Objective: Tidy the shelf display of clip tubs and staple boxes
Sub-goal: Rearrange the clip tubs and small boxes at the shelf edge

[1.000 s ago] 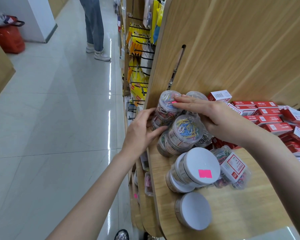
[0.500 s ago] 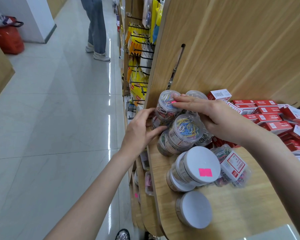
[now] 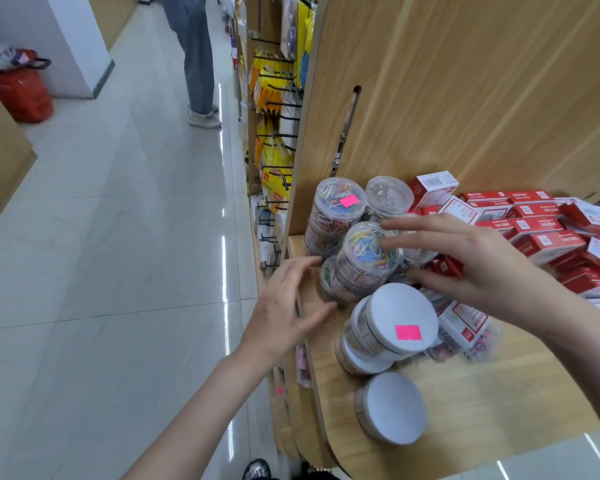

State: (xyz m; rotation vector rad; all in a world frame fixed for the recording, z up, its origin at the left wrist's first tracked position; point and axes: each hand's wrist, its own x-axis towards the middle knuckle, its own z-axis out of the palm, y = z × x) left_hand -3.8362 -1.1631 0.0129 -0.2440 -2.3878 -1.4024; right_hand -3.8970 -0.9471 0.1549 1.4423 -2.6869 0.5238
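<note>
As clip tub (image 3: 368, 252) stands stacked, left hand (image 3: 284, 306), right hand (image 3: 465, 258) spread beside

Bare forearms (image 3: 174, 431), no sleeves

Single head-worn view, looking forward and down, close over the shelf (image 3: 465, 410)

Bright, even overhead light fills the aisle. White glare streaks run down the glossy floor tiles (image 3: 224, 216). Both hands show slight motion blur. Wide-angle distortion bends the wooden shelf panel (image 3: 465, 98) near the edges; shadows are soft.
</note>
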